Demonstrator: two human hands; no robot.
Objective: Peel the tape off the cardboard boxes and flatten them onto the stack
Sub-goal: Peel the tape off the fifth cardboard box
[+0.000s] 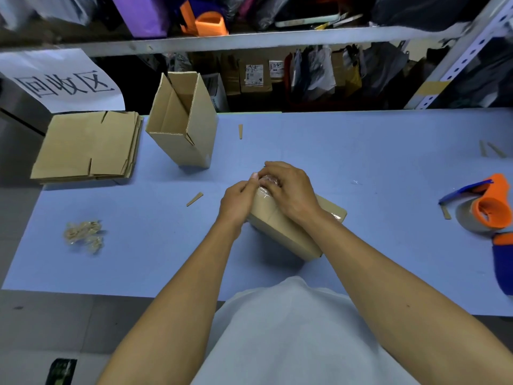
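Sealed box [294,229] lay tilted on the blue desk [361,151] near the front edge. Right hand [291,190] curled over the box's far end, pinching bunched clear tape [263,193]; left hand [238,201] pinched the same tape end beside it. Judgement: brace the box, pull the tape low and steady along the seam to avoid tearing. Flattened stack [88,145] waited at far left.

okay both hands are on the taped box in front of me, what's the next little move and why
Probably pull the tape back along the box. Both the left hand and right hand pinch at its far end, where clear tape looks bunched and lifted, while the rest still seems stuck down.
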